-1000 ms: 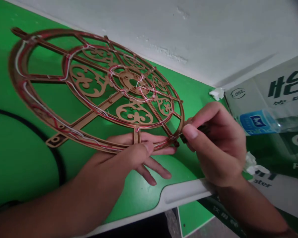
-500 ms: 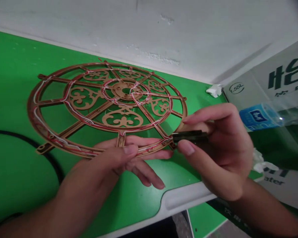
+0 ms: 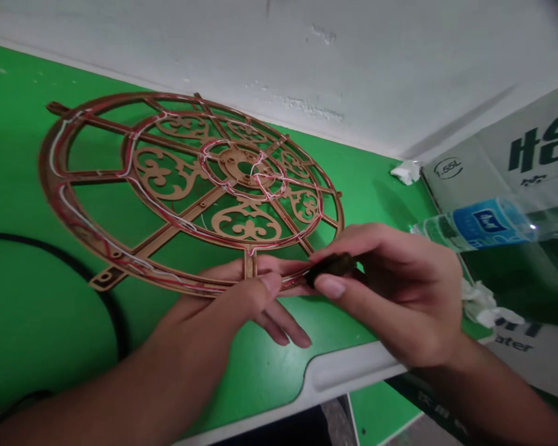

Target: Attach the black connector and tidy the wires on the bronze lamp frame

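A round brown openwork frame (image 3: 97, 164) with scroll patterns and red and white wires along its ribs is tilted above the green table (image 3: 23, 310). My left hand (image 3: 255, 303) grips the frame's near rim, thumb on top and fingers beneath. My right hand (image 3: 400, 291) pinches a small dark oblong part (image 3: 332, 265) against the rim just right of the left thumb.
A black cable (image 3: 88, 279) curves across the table at the left. A water bottle (image 3: 483, 224) and printed cartons (image 3: 530, 155) stand at the right, with crumpled white paper (image 3: 481, 303) beside them. A white wall (image 3: 307, 56) runs behind. The table's white edge (image 3: 344, 371) is near me.
My right hand has brought the dark part left and down onto the frame's rim, closer to my left thumb. The frame has tipped slightly.
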{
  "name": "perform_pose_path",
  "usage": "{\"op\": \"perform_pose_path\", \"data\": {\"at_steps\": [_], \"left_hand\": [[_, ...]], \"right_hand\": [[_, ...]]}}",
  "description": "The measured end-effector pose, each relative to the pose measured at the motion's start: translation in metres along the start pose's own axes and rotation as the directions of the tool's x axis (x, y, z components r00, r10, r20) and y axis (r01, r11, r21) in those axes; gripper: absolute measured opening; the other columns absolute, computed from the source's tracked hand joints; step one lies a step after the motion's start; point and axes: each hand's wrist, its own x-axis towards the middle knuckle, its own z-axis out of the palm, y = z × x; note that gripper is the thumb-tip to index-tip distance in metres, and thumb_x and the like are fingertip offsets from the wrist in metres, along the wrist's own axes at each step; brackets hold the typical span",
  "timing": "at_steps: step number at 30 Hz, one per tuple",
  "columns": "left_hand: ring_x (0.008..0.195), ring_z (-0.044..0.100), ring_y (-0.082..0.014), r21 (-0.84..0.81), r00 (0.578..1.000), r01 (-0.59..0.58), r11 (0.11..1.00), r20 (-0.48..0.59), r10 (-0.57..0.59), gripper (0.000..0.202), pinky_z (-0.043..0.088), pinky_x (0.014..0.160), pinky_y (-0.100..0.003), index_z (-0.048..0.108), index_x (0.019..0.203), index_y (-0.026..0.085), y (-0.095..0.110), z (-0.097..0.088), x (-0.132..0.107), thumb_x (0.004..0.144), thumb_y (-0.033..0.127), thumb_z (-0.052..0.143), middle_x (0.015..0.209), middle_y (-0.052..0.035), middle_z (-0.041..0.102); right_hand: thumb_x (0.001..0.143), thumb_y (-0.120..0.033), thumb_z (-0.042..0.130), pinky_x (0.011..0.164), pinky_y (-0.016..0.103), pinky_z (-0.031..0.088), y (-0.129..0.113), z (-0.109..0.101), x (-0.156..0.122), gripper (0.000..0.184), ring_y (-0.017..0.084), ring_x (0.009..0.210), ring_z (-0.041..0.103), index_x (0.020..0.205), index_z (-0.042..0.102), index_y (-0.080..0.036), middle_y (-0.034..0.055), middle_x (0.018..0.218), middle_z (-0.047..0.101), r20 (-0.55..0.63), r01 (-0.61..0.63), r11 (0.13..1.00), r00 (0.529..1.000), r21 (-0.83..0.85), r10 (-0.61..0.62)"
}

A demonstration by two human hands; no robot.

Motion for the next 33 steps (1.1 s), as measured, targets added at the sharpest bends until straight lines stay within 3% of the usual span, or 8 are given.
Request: {"op": "perform_pose_path", "data": {"at_steps": [2, 4, 10, 16, 20, 26, 33], "left_hand": [[0.068, 0.072, -0.0136, -0.084, 0.997, 0.067, 0.994, 0.052, -0.063, 0.031, 0.056, 0.07, -0.022, 0.075, 0.097, 0.021, 0.003, 0.001, 0.001, 0.088, 0.045, 0.057, 0.074, 0.0028, 0.078], [0.062, 0.073, -0.0155, -0.136, 0.993, 0.088, 0.987, 0.091, -0.076, 0.03, 0.055, 0.06, -0.021, 0.068, 0.109, 0.021, 0.005, 0.002, 0.002, 0.089, 0.04, 0.056, 0.068, 0.0023, 0.076], [0.072, 0.072, -0.0178, -0.036, 1.0, -0.001, 0.999, 0.018, 0.002, 0.037, 0.055, 0.066, -0.026, 0.07, 0.108, 0.019, -0.002, 0.001, 0.002, 0.088, 0.047, 0.058, 0.095, -0.0079, 0.079], [0.084, 0.072, -0.0149, -0.029, 0.999, -0.037, 0.999, 0.008, 0.038, 0.022, 0.056, 0.083, -0.026, 0.069, 0.099, 0.024, -0.002, 0.003, 0.001, 0.091, 0.04, 0.056, 0.086, 0.0001, 0.076], [0.082, 0.073, -0.0134, -0.032, 1.0, -0.03, 0.999, 0.006, 0.03, 0.024, 0.056, 0.074, -0.022, 0.069, 0.098, 0.024, -0.002, 0.005, 0.002, 0.091, 0.041, 0.055, 0.085, 0.0011, 0.075], [0.08, 0.074, -0.0122, -0.083, 0.998, -0.064, 0.995, 0.02, 0.065, 0.022, 0.058, 0.066, -0.018, 0.072, 0.096, 0.024, -0.002, 0.007, 0.003, 0.089, 0.041, 0.059, 0.092, 0.0024, 0.077], [0.078, 0.074, -0.0102, -0.071, 0.999, -0.05, 0.996, -0.008, 0.049, 0.02, 0.06, 0.067, -0.016, 0.072, 0.095, 0.027, -0.002, 0.007, 0.004, 0.088, 0.041, 0.06, 0.092, 0.0052, 0.078]], "right_hand": [[0.088, -0.022, 0.073, 0.051, 0.024, 0.049, 0.001, 0.001, 0.001, 0.007, 0.013, 0.072, 0.069, 0.089, 0.067, -0.018, 0.0026, 0.083, 0.072, 0.025, -0.076, 0.995, 0.997, 0.068, 0.075], [0.089, -0.022, 0.072, 0.051, 0.023, 0.05, 0.001, 0.002, 0.001, 0.007, 0.014, 0.073, 0.07, 0.088, 0.067, -0.018, 0.0037, 0.086, 0.073, 0.049, -0.142, 0.982, 0.989, 0.121, 0.137], [0.092, -0.028, 0.07, 0.06, 0.024, 0.055, 0.002, 0.002, 0.0, 0.011, 0.014, 0.075, 0.07, 0.087, 0.068, -0.018, 0.0046, 0.086, 0.073, 0.101, -0.239, 0.96, 0.969, 0.148, 0.226], [0.091, -0.024, 0.07, 0.054, 0.019, 0.049, 0.005, 0.003, 0.0, 0.005, 0.01, 0.066, 0.065, 0.092, 0.071, -0.019, 0.0013, 0.078, 0.07, 0.078, -0.179, 0.982, 0.982, 0.053, 0.175], [0.089, -0.018, 0.07, 0.053, 0.02, 0.05, 0.008, 0.004, -0.001, 0.004, 0.01, 0.063, 0.063, 0.093, 0.07, -0.019, 0.0003, 0.076, 0.068, 0.061, -0.156, 0.986, 0.986, 0.052, 0.153], [0.091, -0.022, 0.069, 0.051, 0.02, 0.051, 0.009, 0.005, -0.001, 0.005, 0.01, 0.062, 0.063, 0.093, 0.069, -0.018, 0.0006, 0.076, 0.068, 0.047, -0.138, 0.99, 0.99, 0.022, 0.137], [0.093, -0.019, 0.065, 0.051, 0.022, 0.047, 0.012, 0.001, 0.0, 0.004, 0.01, 0.063, 0.063, 0.097, 0.067, -0.019, 0.0002, 0.077, 0.067, 0.11, -0.066, 0.998, 0.992, 0.001, 0.066]]}}
